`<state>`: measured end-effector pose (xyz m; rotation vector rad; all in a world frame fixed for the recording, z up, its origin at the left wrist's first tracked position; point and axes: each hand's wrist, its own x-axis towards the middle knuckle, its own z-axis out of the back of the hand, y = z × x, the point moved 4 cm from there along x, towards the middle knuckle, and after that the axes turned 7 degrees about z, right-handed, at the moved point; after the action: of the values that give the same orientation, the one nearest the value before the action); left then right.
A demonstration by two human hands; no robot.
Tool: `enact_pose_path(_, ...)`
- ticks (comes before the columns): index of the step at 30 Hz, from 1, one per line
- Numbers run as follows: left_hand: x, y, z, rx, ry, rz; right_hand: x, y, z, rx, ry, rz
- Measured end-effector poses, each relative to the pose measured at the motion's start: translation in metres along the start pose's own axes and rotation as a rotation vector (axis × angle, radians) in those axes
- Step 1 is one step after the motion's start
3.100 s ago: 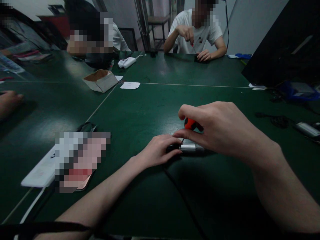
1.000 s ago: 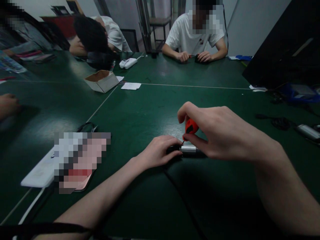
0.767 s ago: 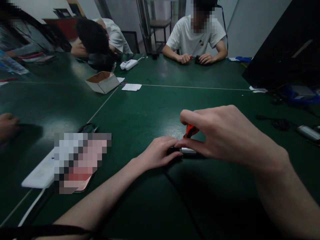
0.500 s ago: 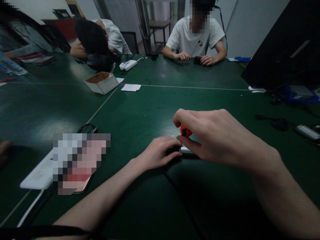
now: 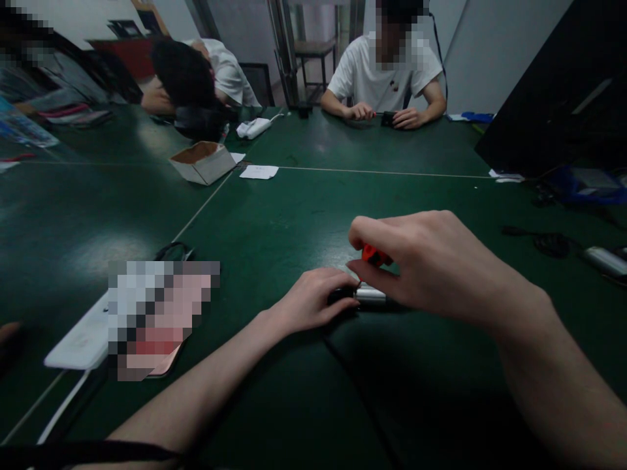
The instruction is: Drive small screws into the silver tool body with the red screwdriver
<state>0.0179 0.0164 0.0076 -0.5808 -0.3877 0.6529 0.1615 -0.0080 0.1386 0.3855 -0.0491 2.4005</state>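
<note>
My left hand (image 5: 321,299) is closed around the black end of a black-and-silver cylindrical device (image 5: 371,296), which lies along the green table. A dark cable seems to run from beneath that hand toward the near edge. Above the device, my right hand (image 5: 431,264) pinches the red-and-black handle of a screwdriver (image 5: 375,255) between thumb and bent fingers. The screwdriver's thin shaft slants down to the device beside my left fingertips. Its tip is too small to make out, and my right fingers cover part of the handle.
A white power bank (image 5: 81,336) and a pink phone (image 5: 171,320) lie to the left with cables. An open cardboard box (image 5: 206,166) and a paper slip (image 5: 259,172) sit farther back. Across the table a person (image 5: 386,78) handles a small dark object; another rests their head down.
My right hand has shifted slightly right and the screwdriver handle has turned or tilted, showing more of its side. More of the silver part is exposed. My left hand keeps its hold.
</note>
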Motion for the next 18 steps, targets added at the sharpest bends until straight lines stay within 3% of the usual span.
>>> enact_pose_path(4,0.0000,0.0001,0.0002,-0.007,-0.008,0.000,-0.0016,0.0014,0.0017,0.076,0.057,0.021)
enact_pose_path(12,0.0001,-0.0019,0.0017,0.023,0.009,0.009,-0.0007,-0.0053,0.0031,-0.156,-0.019,-0.071)
enact_pose_path(18,0.0010,-0.0012,0.0014,0.000,0.025,0.008,-0.0012,-0.0022,0.0034,-0.011,0.028,0.007)
